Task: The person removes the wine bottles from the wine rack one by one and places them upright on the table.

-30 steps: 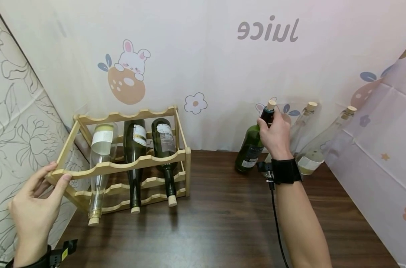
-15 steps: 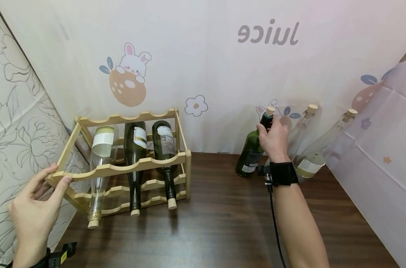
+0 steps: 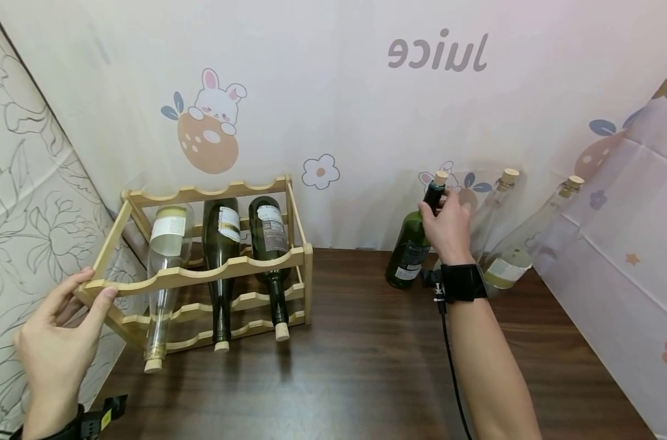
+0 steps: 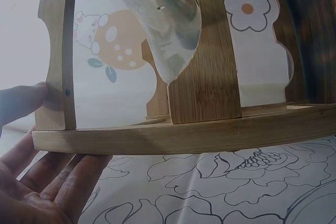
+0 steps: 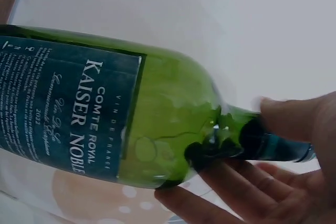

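Observation:
My left hand (image 3: pixel 58 342) holds the near left corner of the wooden wine rack (image 3: pixel 234 266), thumb on the upper front rail. The left wrist view shows its fingers (image 4: pixel 79 187) under the side bar. Lying in the rack, necks forward, are a clear bottle (image 3: pixel 168 244) and two dark wine bottles (image 3: pixel 222 235). At the right, my right hand (image 3: pixel 449 226) grips the neck of a green wine bottle (image 3: pixel 413 244), which leans slightly with its base at the table. In the right wrist view its thumb (image 5: pixel 294 116) and fingers lie on opposite sides of the neck.
Two clear corked bottles (image 3: pixel 509 256) lean against the back wall right of my right hand; the nearer one is partly hidden by it. A cable (image 3: pixel 451 366) runs from the right wristband over the dark wooden table (image 3: pixel 355 342). Patterned sheets cover the walls.
The right hand has slid slightly down the green wine bottle's neck, and the bottle's top has shifted a little left. The left hand and the rack stay put.

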### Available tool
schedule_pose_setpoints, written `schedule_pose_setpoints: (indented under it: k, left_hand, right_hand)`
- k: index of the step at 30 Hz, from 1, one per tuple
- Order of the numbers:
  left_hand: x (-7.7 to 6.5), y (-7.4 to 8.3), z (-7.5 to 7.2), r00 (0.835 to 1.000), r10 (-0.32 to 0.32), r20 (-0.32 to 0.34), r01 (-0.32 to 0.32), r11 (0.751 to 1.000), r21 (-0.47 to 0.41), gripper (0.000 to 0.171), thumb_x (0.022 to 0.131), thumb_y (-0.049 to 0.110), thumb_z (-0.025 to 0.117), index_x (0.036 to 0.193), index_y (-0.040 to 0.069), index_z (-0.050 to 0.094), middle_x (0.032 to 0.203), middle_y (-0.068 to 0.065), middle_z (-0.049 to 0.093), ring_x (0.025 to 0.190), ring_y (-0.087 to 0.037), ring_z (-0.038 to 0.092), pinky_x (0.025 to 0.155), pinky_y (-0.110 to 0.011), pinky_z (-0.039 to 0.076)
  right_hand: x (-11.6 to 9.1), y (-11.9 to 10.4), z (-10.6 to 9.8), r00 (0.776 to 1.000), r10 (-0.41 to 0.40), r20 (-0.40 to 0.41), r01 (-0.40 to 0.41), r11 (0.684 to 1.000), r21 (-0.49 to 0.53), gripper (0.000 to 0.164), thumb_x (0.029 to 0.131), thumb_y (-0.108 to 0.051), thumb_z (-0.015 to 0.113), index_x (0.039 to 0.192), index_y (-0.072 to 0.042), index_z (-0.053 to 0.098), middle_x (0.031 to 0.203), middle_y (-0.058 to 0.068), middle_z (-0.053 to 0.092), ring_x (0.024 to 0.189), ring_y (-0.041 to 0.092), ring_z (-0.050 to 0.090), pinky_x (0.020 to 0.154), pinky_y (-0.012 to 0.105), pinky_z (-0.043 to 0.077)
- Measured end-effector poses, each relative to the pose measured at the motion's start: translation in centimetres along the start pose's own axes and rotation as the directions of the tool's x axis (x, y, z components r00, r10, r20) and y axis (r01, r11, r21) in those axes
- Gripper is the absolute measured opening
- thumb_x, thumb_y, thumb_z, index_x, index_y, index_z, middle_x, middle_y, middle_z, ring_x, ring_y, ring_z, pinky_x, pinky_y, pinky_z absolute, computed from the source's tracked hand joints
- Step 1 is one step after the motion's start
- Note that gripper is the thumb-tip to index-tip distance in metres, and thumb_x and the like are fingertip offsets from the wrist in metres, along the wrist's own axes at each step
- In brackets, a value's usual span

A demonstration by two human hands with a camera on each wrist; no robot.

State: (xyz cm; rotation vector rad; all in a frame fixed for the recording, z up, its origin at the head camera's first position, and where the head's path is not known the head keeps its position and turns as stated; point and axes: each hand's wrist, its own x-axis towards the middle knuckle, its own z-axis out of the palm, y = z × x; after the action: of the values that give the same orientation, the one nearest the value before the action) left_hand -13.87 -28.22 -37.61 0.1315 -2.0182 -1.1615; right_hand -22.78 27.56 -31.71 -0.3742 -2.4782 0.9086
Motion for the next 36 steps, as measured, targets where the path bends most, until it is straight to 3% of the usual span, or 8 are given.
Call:
schedule_pose_setpoints:
  k: [3,6,11,18,21,25,28,36]
  left_hand:
    - [0.0,0.0,0.0,1.000,-0.012,-0.001,0.012,1.000,-0.007,0.043,0.087,0.011,0.088,0.129,0.012,0.076,0.123,0.028,0.070,0.090,0.032,0.059,0.077,0.003,0.051]
    - [0.1,-0.1,0.1,1.000,-0.027,-0.004,0.027,1.000,-0.012,0.044,0.087,0.011,0.088,0.129,0.011,0.076,0.123,0.027,0.071,0.089,0.031,0.059,0.077,0.003,0.051]
    - [0.2,-0.1,0.2,0.999,-0.050,-0.007,0.050,0.999,-0.012,0.044,0.087,0.012,0.088,0.129,0.013,0.077,0.124,0.025,0.072,0.090,0.031,0.059,0.078,0.003,0.051]
    - [0.3,-0.1,0.3,0.999,-0.045,-0.012,0.045,0.999,0.004,0.043,0.087,0.013,0.089,0.129,0.014,0.077,0.127,0.020,0.072,0.089,0.031,0.059,0.078,0.003,0.051]
    - [0.2,-0.1,0.3,0.999,-0.045,-0.007,0.045,0.999,-0.004,0.043,0.087,0.013,0.088,0.129,0.014,0.077,0.127,0.020,0.073,0.089,0.031,0.060,0.079,0.002,0.051]
    - [0.2,-0.1,0.3,0.999,-0.031,-0.006,0.031,1.000,-0.003,0.043,0.087,0.013,0.088,0.129,0.014,0.077,0.127,0.018,0.073,0.090,0.031,0.060,0.079,0.003,0.051]
    - [0.2,-0.1,0.3,1.000,-0.027,-0.007,0.027,1.000,0.003,0.043,0.087,0.013,0.089,0.129,0.014,0.077,0.127,0.018,0.073,0.090,0.031,0.060,0.079,0.003,0.051]
    - [0.3,-0.2,0.3,0.997,-0.077,-0.012,0.077,0.997,-0.002,0.043,0.086,0.012,0.089,0.128,0.014,0.077,0.123,0.026,0.072,0.089,0.030,0.061,0.077,0.004,0.051]
  right_hand:
    - [-0.5,-0.4,0.1,0.999,-0.026,-0.040,0.026,0.999,0.019,0.082,0.106,-0.024,0.063,0.168,-0.008,0.012,0.144,0.034,0.055,0.121,0.053,0.060,0.097,0.064,0.056]
    - [-1.6,-1.3,0.0,0.981,-0.105,-0.160,0.117,0.991,0.065,0.085,0.105,-0.020,0.064,0.169,-0.010,0.009,0.157,0.030,0.045,0.137,0.049,0.052,0.111,0.063,0.049]
    - [-4.4,-3.3,-0.4,0.889,-0.301,-0.345,0.361,0.925,0.122,0.072,0.104,-0.012,0.066,0.164,-0.004,0.027,0.163,0.022,0.043,0.154,0.035,0.041,0.126,0.056,0.042]
    - [-8.3,-5.0,0.6,0.790,-0.515,-0.334,0.583,0.799,0.147,0.069,0.097,-0.002,0.073,0.158,-0.003,0.040,0.143,0.021,0.063,0.130,0.034,0.064,0.112,0.040,0.057]
    - [-9.8,-4.9,1.8,0.714,-0.635,-0.294,0.693,0.701,0.169,0.063,0.093,0.002,0.076,0.150,0.004,0.048,0.129,0.021,0.070,0.114,0.035,0.070,0.105,0.027,0.059]
    - [-11.5,-5.0,4.2,0.544,-0.813,-0.208,0.838,0.511,0.190,0.044,0.090,0.004,0.076,0.131,0.010,0.061,0.116,0.021,0.073,0.103,0.031,0.073,0.099,0.025,0.062]
    - [-12.9,-5.0,6.4,0.427,-0.895,-0.133,0.896,0.399,0.194,0.041,0.089,0.001,0.077,0.127,0.007,0.064,0.117,0.019,0.074,0.105,0.028,0.073,0.098,0.031,0.064]
    - [-15.7,-4.7,11.2,0.229,-0.973,-0.036,0.969,0.224,0.100,0.047,0.089,-0.001,0.076,0.135,0.001,0.065,0.133,0.016,0.071,0.129,0.029,0.067,0.116,0.036,0.056]
